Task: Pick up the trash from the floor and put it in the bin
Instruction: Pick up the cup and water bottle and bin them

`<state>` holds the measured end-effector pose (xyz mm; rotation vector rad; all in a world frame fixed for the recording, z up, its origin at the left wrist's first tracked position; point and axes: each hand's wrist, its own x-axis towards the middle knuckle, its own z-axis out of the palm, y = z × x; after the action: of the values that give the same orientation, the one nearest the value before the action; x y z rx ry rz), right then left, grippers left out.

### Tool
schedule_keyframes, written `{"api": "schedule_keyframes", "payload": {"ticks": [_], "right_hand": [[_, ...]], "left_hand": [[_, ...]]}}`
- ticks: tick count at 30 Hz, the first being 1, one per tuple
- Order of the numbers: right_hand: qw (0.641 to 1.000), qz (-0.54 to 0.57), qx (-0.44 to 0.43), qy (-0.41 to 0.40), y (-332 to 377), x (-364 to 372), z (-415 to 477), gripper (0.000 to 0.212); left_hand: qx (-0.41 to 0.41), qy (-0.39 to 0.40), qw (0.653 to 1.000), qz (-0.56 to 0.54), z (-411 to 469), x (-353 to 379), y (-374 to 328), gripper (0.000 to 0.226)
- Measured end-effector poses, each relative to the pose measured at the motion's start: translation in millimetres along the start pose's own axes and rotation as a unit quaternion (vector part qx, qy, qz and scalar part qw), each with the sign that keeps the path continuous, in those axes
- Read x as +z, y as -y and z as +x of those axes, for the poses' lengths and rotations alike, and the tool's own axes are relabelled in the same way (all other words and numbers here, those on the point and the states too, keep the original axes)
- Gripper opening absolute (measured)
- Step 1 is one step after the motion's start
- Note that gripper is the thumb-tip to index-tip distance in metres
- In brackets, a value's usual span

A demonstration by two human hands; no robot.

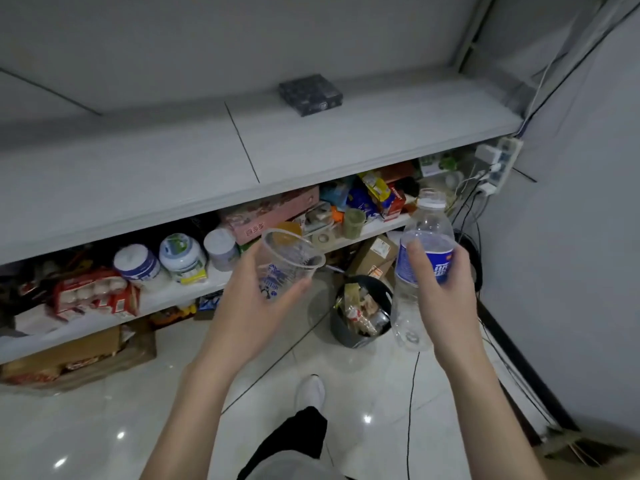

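While both arms reach forward over the glossy white floor (104, 427), each hand carries one piece of trash. The left hand (263, 303) has its fingers and thumb curled round the lower part of a clear plastic cup (294, 251) with blue print, which is tilted, its open mouth turned up and to the right. The right hand (450, 299) grips a clear plastic bottle (440, 265) round its blue label; the bottle stands roughly upright, its white neck at the top and its base hanging below the hand.

Between and beyond the two hands, a dark round bin (339, 329) stands on the floor, already holding wrappers and other rubbish. Neither the cup nor the bottle is in it. In the picture the bottle's base overlaps the bin's right edge, while the cup is held up and to the left of it.

Behind the bin runs a long grey shelf unit (242, 161); its lower shelf is crowded with jars, boxes and snack packets, and a dark box (310, 95) lies alone on top. A cardboard carton (375, 252) sits just behind the bin. On the right wall hangs a power strip (498, 164) with cables trailing down, and a white shoe (310, 393) shows below, between the arms
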<state>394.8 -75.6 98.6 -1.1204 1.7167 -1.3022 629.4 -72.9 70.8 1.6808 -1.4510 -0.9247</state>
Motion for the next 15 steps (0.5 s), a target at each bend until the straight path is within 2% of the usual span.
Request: {"api": "schedule_keyframes", "payload": {"ticks": [3,8,15], "right_hand": [[1.0,-0.008,-0.005,0.003,5,-1,44,0.044],[1.0,-0.005,-0.006,0.004,1,-10,104,0.059],[1.0,0.002,-0.001,0.023,-15,-34,186,0.049]], "left_hand": [[0.003,-0.002,1.0,0.011,39,18,-13,0.07],[0.024,0.015,0.999,0.035,92,53,-33,0.066],[0.016,0.019,0.999,0.029,145,112,-64,0.082]]}}
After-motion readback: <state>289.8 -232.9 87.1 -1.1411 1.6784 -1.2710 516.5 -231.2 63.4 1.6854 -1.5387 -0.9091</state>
